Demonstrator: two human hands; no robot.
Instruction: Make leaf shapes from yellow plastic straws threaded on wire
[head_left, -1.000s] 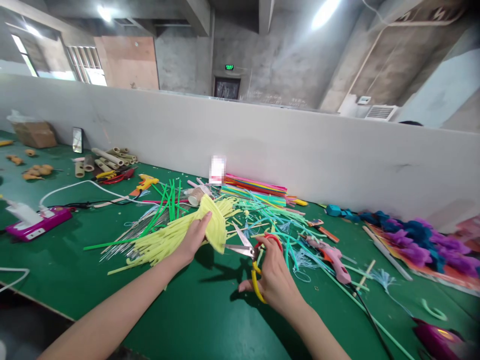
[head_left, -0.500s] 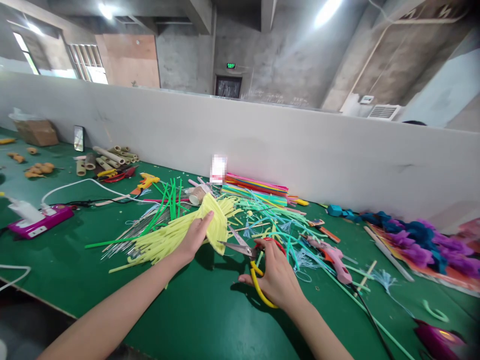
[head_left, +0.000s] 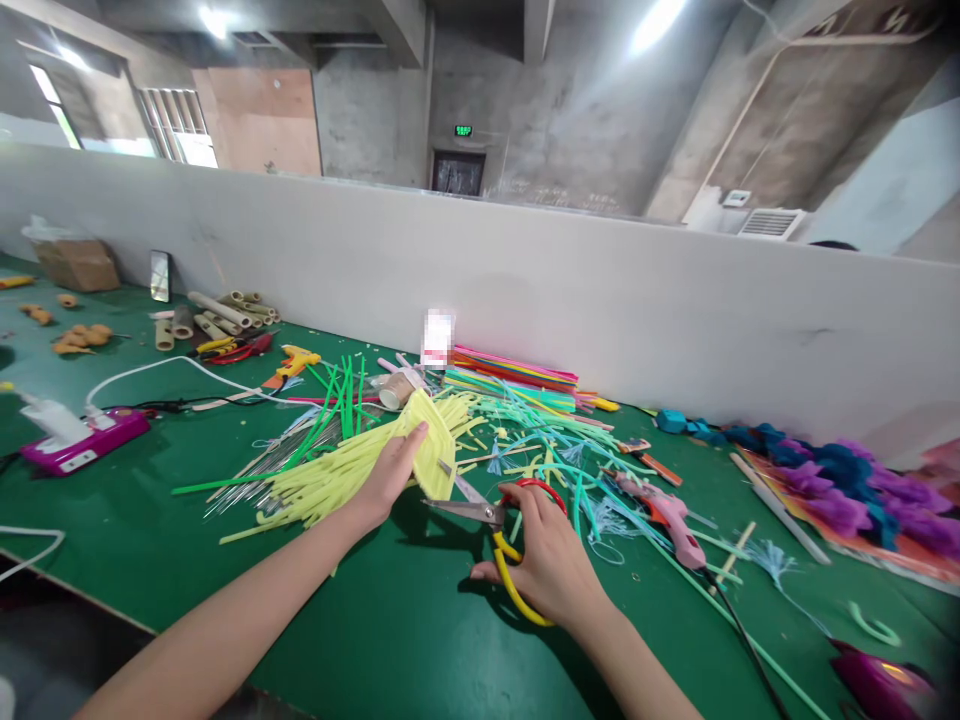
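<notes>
Between the thumb and fingers of my left hand (head_left: 394,465) is a flat yellow fuzzy piece (head_left: 429,440), made of rows side by side and narrowing toward the top. My right hand (head_left: 551,555) grips a pair of scissors (head_left: 487,513) with red and yellow handles. The scissor blades stand apart at the right lower edge of the yellow piece, one tip over its face and the other below it. Under and behind my left hand lies a heap of yellow pipe cleaners (head_left: 315,485).
Green pipe cleaners (head_left: 346,400) and a yellow glue gun (head_left: 296,362) lie left of centre. A pink glue gun (head_left: 679,530) with a black cord rests at the right. A purple power strip (head_left: 86,440) sits far left. A white partition (head_left: 337,255) bounds the green table (head_left: 420,640) behind.
The scissors have shifted slightly left against the yellow piece, and their blades have spread wider. My left hand stays nearly still.
</notes>
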